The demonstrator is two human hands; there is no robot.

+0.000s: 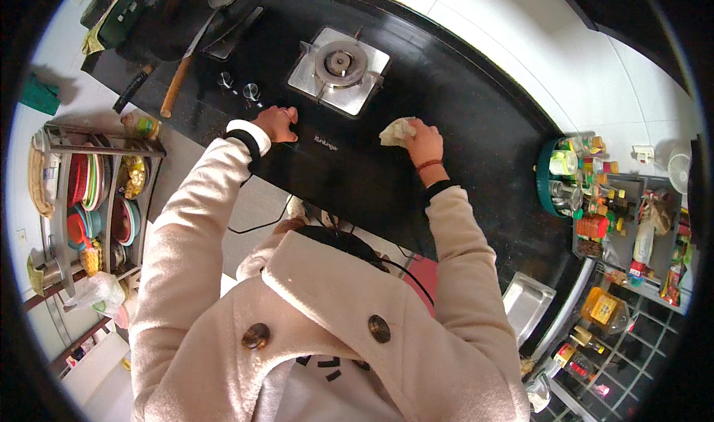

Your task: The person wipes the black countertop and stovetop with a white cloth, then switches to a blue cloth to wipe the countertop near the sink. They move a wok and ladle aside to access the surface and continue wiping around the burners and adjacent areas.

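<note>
My right hand (425, 144) is closed on a crumpled pale cloth or paper towel (397, 132), which touches or hangs just over the black glass hob (346, 171) to the right of the burner. My left hand (277, 124) is over the hob's front left part, fingers curled and apart, with nothing in it, close to two control knobs (251, 91). Between and beyond both hands is a gas burner (341, 63) on a square steel plate. Whether my left fingers touch the glass, I cannot tell.
A wok (167, 14) with a ladle stands at the back left, its wooden handle (177, 87) reaching towards the counter's edge. A dish rack (106, 149) is at the left. Spice jars (563, 162) and a steel tray (529, 305) are at the right. Dark cables hang near my body.
</note>
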